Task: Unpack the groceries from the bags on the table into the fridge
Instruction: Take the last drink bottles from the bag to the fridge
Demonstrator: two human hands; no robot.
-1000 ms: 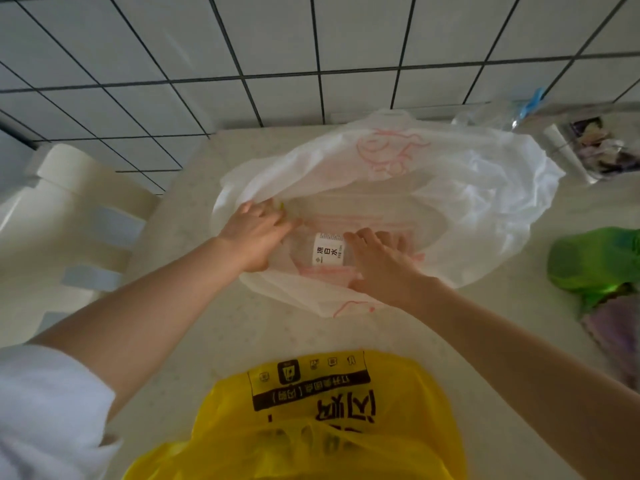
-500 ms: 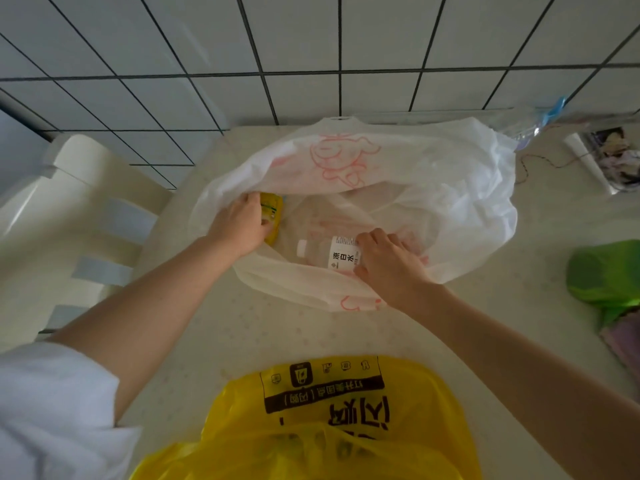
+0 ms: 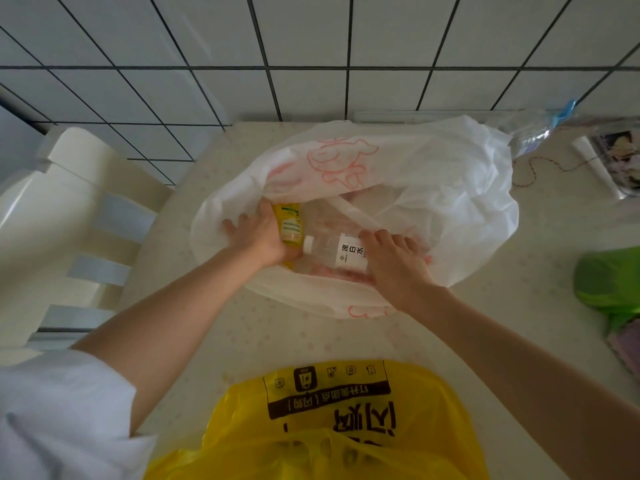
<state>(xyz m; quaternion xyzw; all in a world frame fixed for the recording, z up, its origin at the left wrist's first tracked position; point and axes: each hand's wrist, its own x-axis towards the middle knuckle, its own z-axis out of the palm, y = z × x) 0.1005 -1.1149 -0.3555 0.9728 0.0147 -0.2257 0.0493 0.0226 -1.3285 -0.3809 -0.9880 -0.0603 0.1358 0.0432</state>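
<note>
Nearest the camera, at about 6 o'clock, there's a yellow bag (image 3: 329, 427) with a black printed panel on it – the top is bunched, so I can't tell what's inside. It sits on a pale speckled table (image 3: 214, 344).

Past that, dead centre, is the white bag (image 3: 433, 188) with red line drawings, its mouth pulled wide open. Both hands are down inside it. The left hand (image 3: 258, 233) is wrapped around a yellow bottle (image 3: 289, 221), fingers curled over its far side, the bottle standing out at roughly 1 o'clock from the palm. The right hand (image 3: 391, 261) is gripping a clear water bottle (image 3: 341, 249) lying on its side – white cap pointing to 9 o'clock and almost touching the yellow one, white label with black characters facing up. Something pinkish shows under the water bottle, but it's too blurry to name.

At 3 o'clock, well apart from the white bag, a green bag (image 3: 609, 285) lies crumpled with something purple just beside it. At 9 o'clock there's a white plastic chair (image 3: 62, 216). Further out at 1 to 2 o'clock, by the tiled wall (image 3: 311, 46), is a clear plastic packet (image 3: 533, 129) with a blue bit and a photo card thing at the edge.
</note>
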